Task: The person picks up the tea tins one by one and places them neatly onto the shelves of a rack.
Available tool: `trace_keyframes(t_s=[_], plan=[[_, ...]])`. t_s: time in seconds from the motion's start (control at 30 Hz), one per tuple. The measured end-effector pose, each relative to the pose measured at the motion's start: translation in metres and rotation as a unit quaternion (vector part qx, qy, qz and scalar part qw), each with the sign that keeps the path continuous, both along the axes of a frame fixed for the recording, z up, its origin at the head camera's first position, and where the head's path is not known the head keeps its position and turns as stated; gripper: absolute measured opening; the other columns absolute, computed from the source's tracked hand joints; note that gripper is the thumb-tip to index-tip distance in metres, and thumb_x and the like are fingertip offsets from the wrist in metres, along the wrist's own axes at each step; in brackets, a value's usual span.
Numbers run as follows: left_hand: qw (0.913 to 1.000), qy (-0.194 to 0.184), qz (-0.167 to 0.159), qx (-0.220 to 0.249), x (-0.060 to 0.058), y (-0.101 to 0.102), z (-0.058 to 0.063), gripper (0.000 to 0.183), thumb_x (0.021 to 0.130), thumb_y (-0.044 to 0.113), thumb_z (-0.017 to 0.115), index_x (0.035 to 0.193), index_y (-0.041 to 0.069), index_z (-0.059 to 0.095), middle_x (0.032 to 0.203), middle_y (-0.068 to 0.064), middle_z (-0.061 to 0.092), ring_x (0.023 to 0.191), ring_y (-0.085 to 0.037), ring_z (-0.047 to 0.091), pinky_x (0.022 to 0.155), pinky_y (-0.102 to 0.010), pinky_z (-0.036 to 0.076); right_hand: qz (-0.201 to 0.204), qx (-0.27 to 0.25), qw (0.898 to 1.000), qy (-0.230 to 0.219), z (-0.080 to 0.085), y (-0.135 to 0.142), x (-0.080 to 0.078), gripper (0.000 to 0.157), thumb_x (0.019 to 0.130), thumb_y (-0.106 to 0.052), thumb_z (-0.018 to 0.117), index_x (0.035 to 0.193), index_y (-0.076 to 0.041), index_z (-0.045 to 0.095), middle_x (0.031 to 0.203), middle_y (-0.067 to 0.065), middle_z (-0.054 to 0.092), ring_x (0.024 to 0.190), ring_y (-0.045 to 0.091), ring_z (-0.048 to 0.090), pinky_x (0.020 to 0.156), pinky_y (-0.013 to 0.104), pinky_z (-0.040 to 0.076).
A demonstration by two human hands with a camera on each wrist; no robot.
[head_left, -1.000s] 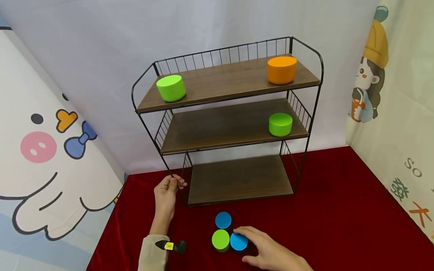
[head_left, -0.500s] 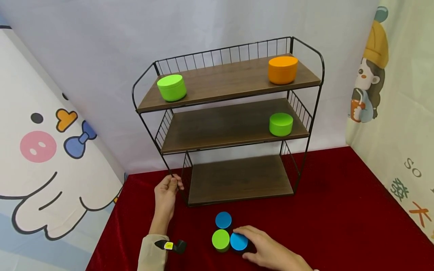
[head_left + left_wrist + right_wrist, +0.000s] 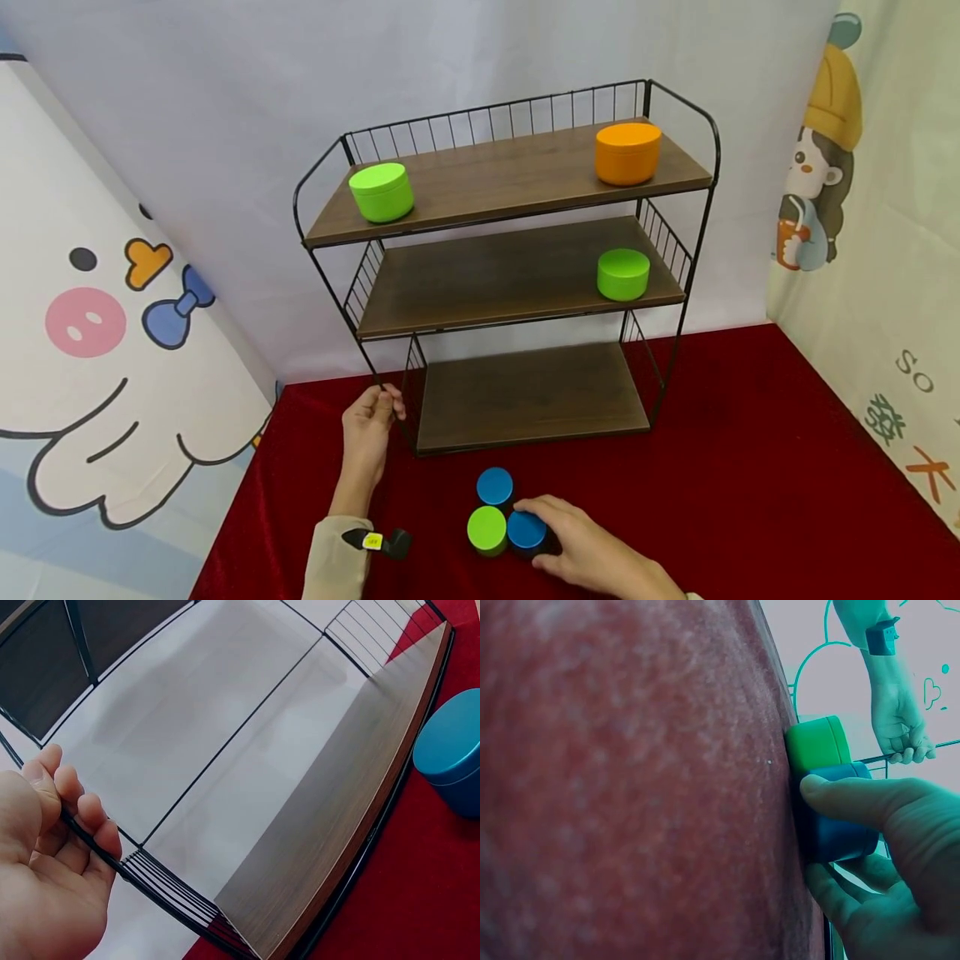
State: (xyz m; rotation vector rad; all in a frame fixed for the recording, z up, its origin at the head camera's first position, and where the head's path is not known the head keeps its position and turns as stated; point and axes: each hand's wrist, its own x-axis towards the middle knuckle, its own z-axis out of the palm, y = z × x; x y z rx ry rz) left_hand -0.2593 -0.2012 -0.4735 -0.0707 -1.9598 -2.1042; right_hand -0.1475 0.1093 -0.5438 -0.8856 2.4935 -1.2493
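My left hand [image 3: 369, 417] grips the black metal side post of the three-tier shelf rack [image 3: 517, 397], its fingers curled round the bar in the left wrist view. Low at the front, my right hand [image 3: 585, 546] has thumb and fingers round a blue round tin [image 3: 527, 529]; in the right wrist view the thumb lies along one side of that tin [image 3: 844, 814], fingertips at the other. Against it on the left stands a light green tin [image 3: 487, 529]. Another blue tin [image 3: 495, 486] is just behind, also lidded.
On the rack's top board sit a green tin [image 3: 382, 193] at the left and an orange tin [image 3: 628, 154] at the right. The middle board bears a green tin [image 3: 623, 275] near its right end. Dark red cloth [image 3: 750, 467] covers the table; printed curtains hang around.
Both hands keep nearly the same places. The lid of the blue tin under my right hand looks darker now, and the right hand has shifted very slightly left.
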Motion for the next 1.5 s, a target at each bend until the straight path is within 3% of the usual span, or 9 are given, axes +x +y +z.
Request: trace_keyframes(t_s=[0.37,0.6,0.87,1.07,1.5], plan=[[1.0000,0.007,-0.002,0.002,-0.001,-0.001,-0.001,0.023,0.108,0.012,0.049,0.097,-0.004,0.061,0.081,-0.001,0.060,0.077,-0.011,0.058,0.073,-0.021,0.054,0.005,0.007,1.000,-0.009,0.005,-0.001,-0.004,0.059,0.090,-0.011,0.081,0.143,-0.010,0.055,0.136,0.005,0.060,0.125,0.021,0.061,0.102,0.037,0.056],[1.0000,0.007,-0.002,0.000,-0.001,0.000,-0.001,0.032,0.108,0.011,0.048,0.106,-0.020,0.052,0.081,0.001,0.060,0.077,-0.010,0.058,0.073,-0.021,0.053,0.000,0.000,1.000,-0.015,0.011,0.001,-0.006,0.058,0.089,-0.015,0.082,0.141,-0.009,0.057,0.132,0.003,0.061,0.119,0.016,0.061,0.098,0.032,0.056],[1.0000,0.003,-0.004,0.000,-0.001,-0.001,0.000,0.027,0.109,0.011,0.047,0.102,-0.014,0.056,0.082,0.000,0.060,0.078,-0.011,0.058,0.074,-0.021,0.053,-0.005,-0.024,1.000,0.015,0.021,0.004,-0.011,0.059,0.088,-0.014,0.083,0.140,-0.007,0.057,0.131,0.002,0.061,0.118,0.015,0.062,0.098,0.028,0.055],[1.0000,0.006,-0.003,0.006,0.000,0.000,0.000,0.022,0.108,0.010,0.048,0.096,-0.003,0.061,0.081,-0.001,0.060,0.077,-0.012,0.058,0.073,-0.022,0.053,-0.015,-0.022,0.999,0.041,0.028,0.005,-0.014,0.060,0.089,-0.018,0.083,0.141,-0.005,0.056,0.134,0.006,0.061,0.120,0.023,0.063,0.099,0.034,0.057],[1.0000,0.005,-0.004,0.004,0.000,0.000,0.000,0.025,0.108,0.010,0.048,0.101,-0.012,0.057,0.082,-0.002,0.059,0.078,-0.012,0.058,0.073,-0.021,0.053,-0.024,-0.027,0.997,0.061,0.033,0.005,-0.015,0.061,0.089,-0.021,0.083,0.141,-0.005,0.056,0.134,0.006,0.061,0.120,0.025,0.064,0.099,0.037,0.057]])
